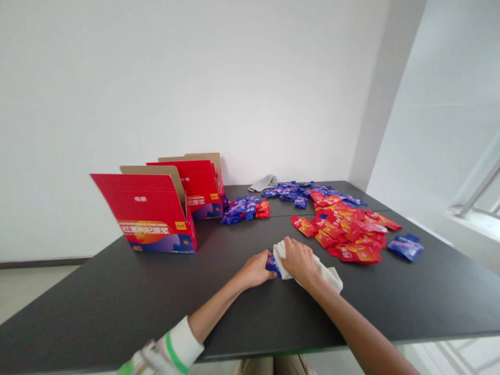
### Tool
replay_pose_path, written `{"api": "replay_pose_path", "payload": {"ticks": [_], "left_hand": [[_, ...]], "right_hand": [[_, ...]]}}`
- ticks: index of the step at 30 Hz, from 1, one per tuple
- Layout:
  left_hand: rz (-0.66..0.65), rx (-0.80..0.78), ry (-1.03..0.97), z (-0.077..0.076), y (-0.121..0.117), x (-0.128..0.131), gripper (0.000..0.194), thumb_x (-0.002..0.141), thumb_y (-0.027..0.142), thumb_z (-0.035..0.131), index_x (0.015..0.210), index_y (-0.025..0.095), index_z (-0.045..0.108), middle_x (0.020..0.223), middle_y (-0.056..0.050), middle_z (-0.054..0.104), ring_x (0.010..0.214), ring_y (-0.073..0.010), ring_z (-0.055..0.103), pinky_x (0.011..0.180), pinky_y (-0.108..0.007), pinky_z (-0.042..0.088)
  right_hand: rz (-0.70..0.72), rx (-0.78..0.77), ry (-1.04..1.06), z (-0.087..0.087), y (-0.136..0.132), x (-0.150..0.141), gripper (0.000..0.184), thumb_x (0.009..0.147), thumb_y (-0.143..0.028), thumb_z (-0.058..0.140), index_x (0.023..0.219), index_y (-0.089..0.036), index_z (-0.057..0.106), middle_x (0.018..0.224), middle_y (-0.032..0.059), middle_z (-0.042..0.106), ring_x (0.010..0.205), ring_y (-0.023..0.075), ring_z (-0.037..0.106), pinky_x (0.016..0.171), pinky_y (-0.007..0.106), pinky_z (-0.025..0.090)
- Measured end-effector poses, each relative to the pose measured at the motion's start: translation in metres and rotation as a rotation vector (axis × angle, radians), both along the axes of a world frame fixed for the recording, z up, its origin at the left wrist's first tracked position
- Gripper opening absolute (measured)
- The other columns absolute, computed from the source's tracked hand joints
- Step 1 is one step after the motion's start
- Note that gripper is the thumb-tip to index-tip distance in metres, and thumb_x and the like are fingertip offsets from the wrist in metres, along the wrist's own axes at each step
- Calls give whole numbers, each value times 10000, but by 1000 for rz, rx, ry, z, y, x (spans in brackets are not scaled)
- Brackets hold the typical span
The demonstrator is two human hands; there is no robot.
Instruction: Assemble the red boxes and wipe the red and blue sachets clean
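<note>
2 bare hands work together near the middle of a dark tabletop (117,302) in the head view. The left hand (255,270) is curled almost closed around 1 blue sachet (272,265), which sits between the hands with its far end hidden under a white cloth (326,276). The right hand (299,260) is bent over the bunched cloth, gripping it against the sachet.

4 heaps of sachets lie beyond them, too many to count: a red heap (346,234) just right of the hands, a blue heap (292,191) behind it, a mixed blue-and-red heap (245,209), and a small blue heap (406,247) at the right.

2 open red cartons (150,213) (203,187) stand at the left, flaps up. Each carries small white characters on a flap and a yellow label, with larger Chinese lettering across the front, too blurred to read. 1 grey cloth (263,183) lies at the far edge. 1 white sleeve (167,349) with a green stripe covers the left forearm.
</note>
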State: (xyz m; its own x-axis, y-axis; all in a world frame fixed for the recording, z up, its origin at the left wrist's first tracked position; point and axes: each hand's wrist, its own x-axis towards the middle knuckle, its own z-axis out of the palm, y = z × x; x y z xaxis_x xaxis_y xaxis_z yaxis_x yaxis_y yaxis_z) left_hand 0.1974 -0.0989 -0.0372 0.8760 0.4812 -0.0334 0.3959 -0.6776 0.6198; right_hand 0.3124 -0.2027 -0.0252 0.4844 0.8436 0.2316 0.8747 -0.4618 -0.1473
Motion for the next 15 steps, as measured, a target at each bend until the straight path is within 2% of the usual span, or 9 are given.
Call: {"api": "replay_pose_path", "payload": {"ticks": [2, 7, 12, 15], "left_hand": [[9, 23, 18, 0, 0, 0, 417, 620, 271, 669, 1014, 185, 565, 1010, -62, 655, 951, -252, 601, 791, -299, 446], [-39, 59, -15, -1, -1, -1, 398, 635, 256, 643, 1021, 200, 562, 1048, -62, 641, 970, -249, 590, 788, -283, 432], [9, 67, 43, 0, 0, -2, 399, 625, 308, 657, 990, 190, 549, 954, -44, 650, 894, -239, 601, 721, -275, 438], [-4, 52, 45, 1, 0, -1, 401, 618, 296, 660, 991, 190, 557, 976, -47, 648, 920, -242, 594, 741, -276, 436]], "right_hand": [[-22, -3, -1, 0, 1, 0, 218, 826, -188, 403, 1011, -137, 507, 950, 137, 615, 884, 266, 593, 687, 316, 383], [137, -48, 28, 0, 0, -6, 186, 775, -294, 531, 947, -222, 529, 878, 31, 641, 832, 203, 611, 658, 251, 382], [-6, -39, 15, 4, -4, 11, 236, 852, -258, 412, 1033, -142, 510, 979, 143, 613, 914, 262, 589, 716, 315, 384], [57, -59, 37, 4, -2, 9, 229, 824, -256, 473, 1026, -158, 519, 958, 109, 627, 899, 229, 596, 714, 279, 386]]}}
